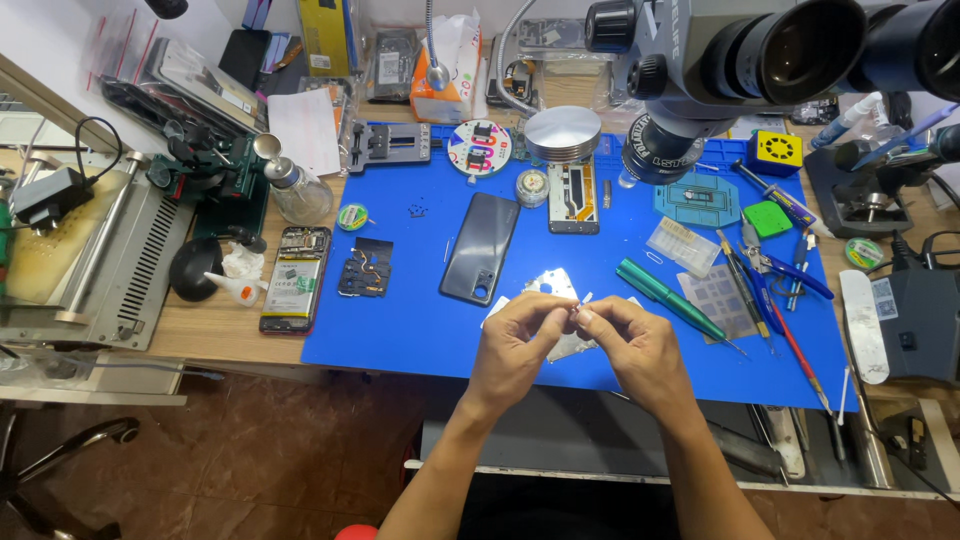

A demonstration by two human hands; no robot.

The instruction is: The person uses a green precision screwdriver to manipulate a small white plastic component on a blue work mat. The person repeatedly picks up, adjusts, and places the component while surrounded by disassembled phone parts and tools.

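Fingertips of your left hand (515,340) and right hand (630,345) pinch a tiny white strip (582,300) (detail unclear) just below the dark phone back (480,248); the phone lies opened, unassembled.

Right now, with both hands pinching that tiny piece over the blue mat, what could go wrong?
1. The small pale piece sits only between the fingers of the left hand and right hand; a slip could drop it among the clutter.
2. The shiny metal plate lies right beneath and could get nudged.
3. The green-handled tool beside the right hand might roll if bumped.
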